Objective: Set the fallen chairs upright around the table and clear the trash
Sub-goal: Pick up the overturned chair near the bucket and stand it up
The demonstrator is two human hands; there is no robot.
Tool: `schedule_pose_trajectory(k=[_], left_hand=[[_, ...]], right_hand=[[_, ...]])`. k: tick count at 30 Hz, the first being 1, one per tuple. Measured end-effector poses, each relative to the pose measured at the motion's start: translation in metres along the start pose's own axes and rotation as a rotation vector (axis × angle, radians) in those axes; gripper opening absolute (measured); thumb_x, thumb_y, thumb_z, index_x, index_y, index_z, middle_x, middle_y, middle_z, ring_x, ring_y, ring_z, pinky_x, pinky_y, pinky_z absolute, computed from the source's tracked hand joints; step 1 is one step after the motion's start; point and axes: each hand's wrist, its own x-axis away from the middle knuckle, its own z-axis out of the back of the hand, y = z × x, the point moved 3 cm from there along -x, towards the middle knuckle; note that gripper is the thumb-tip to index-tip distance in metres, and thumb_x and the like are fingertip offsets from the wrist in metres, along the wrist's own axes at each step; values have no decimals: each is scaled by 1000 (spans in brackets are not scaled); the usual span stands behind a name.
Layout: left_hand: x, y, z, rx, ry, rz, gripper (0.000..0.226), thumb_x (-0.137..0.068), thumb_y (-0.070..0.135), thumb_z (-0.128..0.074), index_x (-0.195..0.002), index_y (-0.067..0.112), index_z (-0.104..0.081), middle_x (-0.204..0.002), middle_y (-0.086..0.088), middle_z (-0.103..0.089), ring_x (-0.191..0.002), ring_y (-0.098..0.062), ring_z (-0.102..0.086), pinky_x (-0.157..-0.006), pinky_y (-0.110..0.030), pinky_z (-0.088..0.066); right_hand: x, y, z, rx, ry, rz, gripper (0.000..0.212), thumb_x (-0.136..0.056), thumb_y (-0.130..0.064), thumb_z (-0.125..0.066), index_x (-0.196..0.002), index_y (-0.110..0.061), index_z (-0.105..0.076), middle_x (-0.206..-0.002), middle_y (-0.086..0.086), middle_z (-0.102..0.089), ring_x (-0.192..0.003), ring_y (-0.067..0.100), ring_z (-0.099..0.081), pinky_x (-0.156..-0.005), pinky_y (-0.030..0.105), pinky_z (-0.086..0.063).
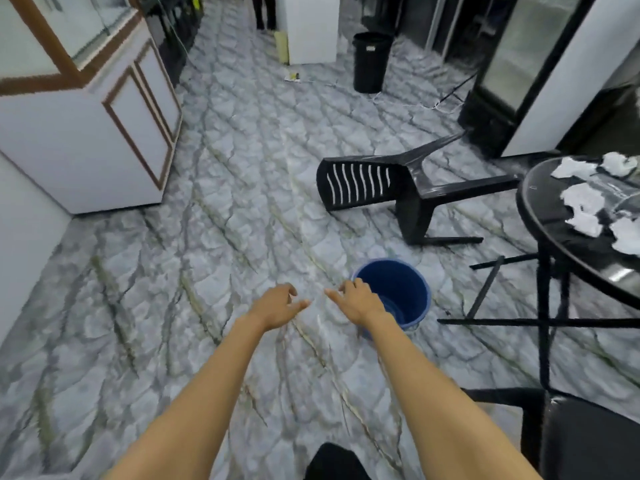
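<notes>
We hold both arms out ahead, the left hand (277, 304) and the right hand (358, 298) empty, fingers (300, 304) loosely spread and holding nothing. The fallen chair (398, 188) lies on its side on the floor at about one o'clock from our hands, well apart from them, its slatted back toward us and its legs running off toward three o'clock, so its long axis lies roughly nine-to-three. Our right hand is the nearer one. A blue bucket (401, 292) stands just beside that hand. Crumpled paper (583, 202) litters the bench (540, 216) at two o'clock, beyond the chair's legs.
</notes>
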Motion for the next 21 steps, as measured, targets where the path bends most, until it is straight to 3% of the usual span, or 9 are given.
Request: schedule_pose_trajectory(k=[5, 10, 16, 21], left_hand=[[-97, 11, 49, -15, -45, -132, 59, -89, 52, -48, -126, 6, -46, -122, -14, -55, -108, -26, -55, -84, -30, -42], [-201, 22, 108, -38, -58, -203, 59, -88, 53, -47, -125, 8, -46, -115, -8, -55, -95, -18, -50, -79, -28, -39], [-323, 40, 177, -87, -96, -219, 60, -85, 58, -48, -122, 11, -47, -120, -9, -55, -101, -20, -53, -83, -30, -42], [-408, 65, 222, -146, -135, -308, 57, -88, 51, -49, -125, 8, -47, -127, -12, -52, -114, -24, -52, -91, -32, -41]], right_hand=[[-82, -11, 27, -71, 49, -105, 66, -94, -59, -29, -135, -9, -42, -144, 12, -37, -132, 29, -35, -103, 45, -32], [-175, -20, 67, -83, 66, -169, 66, -95, -58, -28, -138, -9, -39, -145, 12, -35, -134, 29, -32, -106, 45, -32], [-290, -45, 131, -140, 104, -222, 68, -93, -61, -28, -138, -10, -40, -146, 12, -35, -134, 29, -34, -109, 46, -31], [-369, -57, 168, -197, 140, -268, 65, -94, -59, -31, -136, -10, -43, -145, 12, -36, -135, 30, -33, -108, 46, -30]])
